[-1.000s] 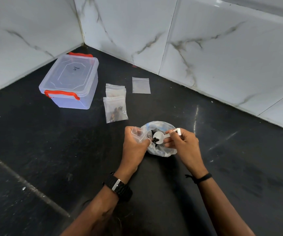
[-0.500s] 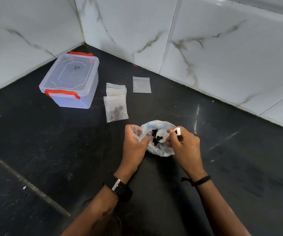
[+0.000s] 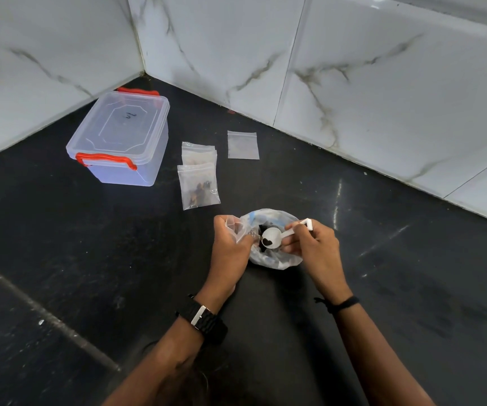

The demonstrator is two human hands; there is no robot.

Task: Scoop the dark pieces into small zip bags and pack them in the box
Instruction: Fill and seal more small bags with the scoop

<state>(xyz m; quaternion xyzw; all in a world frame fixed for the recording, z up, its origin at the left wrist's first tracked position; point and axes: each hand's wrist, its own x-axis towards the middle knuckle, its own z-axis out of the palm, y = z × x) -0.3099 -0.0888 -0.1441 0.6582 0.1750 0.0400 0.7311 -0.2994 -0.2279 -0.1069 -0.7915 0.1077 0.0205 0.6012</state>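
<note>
The left hand [image 3: 230, 244] is pinching a small zip bag [image 3: 236, 227] open while, at its three o'clock, the right hand [image 3: 312, 244] is gripping a white scoop [image 3: 277, 237] carrying dark pieces [image 3: 266, 240].

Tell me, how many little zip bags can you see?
4. One open small zip bag in the left hand; one filled bag lying beside the box; another bag partly under it; one empty bag nearer the wall. More may be stacked unseen.
</note>
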